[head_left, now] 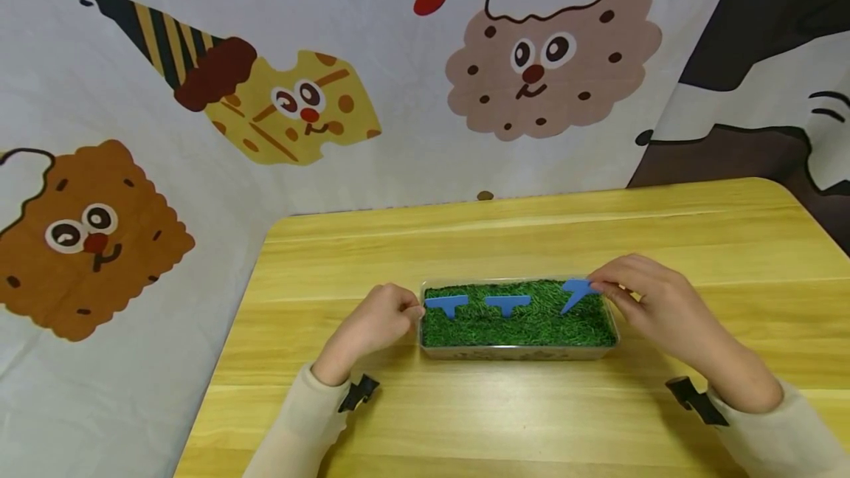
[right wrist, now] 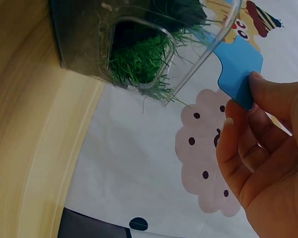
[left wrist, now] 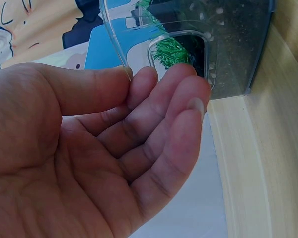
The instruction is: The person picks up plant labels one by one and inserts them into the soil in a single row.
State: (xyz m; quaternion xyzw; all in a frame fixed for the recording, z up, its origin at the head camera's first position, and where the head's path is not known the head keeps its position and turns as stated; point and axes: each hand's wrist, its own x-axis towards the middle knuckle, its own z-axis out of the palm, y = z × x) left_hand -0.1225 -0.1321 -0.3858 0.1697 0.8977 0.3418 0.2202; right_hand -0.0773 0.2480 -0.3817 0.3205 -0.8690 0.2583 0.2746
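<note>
On the table stands a clear plastic box (head_left: 518, 353) filled with green grass (head_left: 518, 332). Two blue T-shaped plant labels, the left label (head_left: 446, 302) and the middle label (head_left: 508, 302), stand upright in the grass. At the box's right end my right hand (head_left: 654, 308) pinches a third blue plant label (right wrist: 242, 67) by its broad head, between thumb and fingers. That label leans, and its narrow stem points down to the grass. My left hand (head_left: 378, 321) pinches the box's rim at the left end, its thumb and fingertip meeting there in the left wrist view.
The box sits on a yellow wood-grain table (head_left: 332, 264). Behind the table hangs a white cloth (head_left: 412, 94) printed with cartoon biscuits and cheese. A black strap mount (head_left: 696, 400) is on the right wrist, another mount (head_left: 358, 392) on the left.
</note>
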